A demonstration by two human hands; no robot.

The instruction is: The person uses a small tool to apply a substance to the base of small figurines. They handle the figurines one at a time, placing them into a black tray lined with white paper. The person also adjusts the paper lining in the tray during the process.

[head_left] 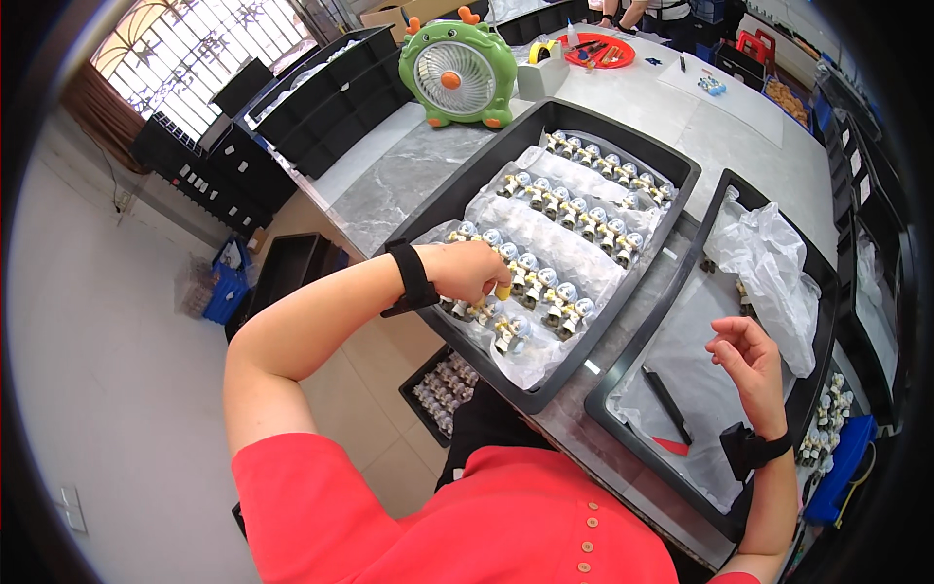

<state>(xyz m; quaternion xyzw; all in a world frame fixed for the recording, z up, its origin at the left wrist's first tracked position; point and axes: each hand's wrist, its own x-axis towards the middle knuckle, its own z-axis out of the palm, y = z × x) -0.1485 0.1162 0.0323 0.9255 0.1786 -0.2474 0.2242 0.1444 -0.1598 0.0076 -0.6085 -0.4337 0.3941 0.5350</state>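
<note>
My left hand reaches over a black tray and its fingers are closed among small figurines. A bit of yellow shows at the fingertips; what they hold is hidden. The figurines have pale blue tops and white and gold bodies, and lie in rows between strips of white tissue. Half curled, with the thumb apart, my right hand holds nothing visible. It hovers over a second black tray, beside crumpled tissue paper. A black, stick-like tool with a red end lies in that tray.
A green animal-shaped fan stands behind the first tray, beside a tape dispenser. A red round tray holds tools. Black crates stand at the left. More figurines sit in a low crate. A person's arms show at the far side.
</note>
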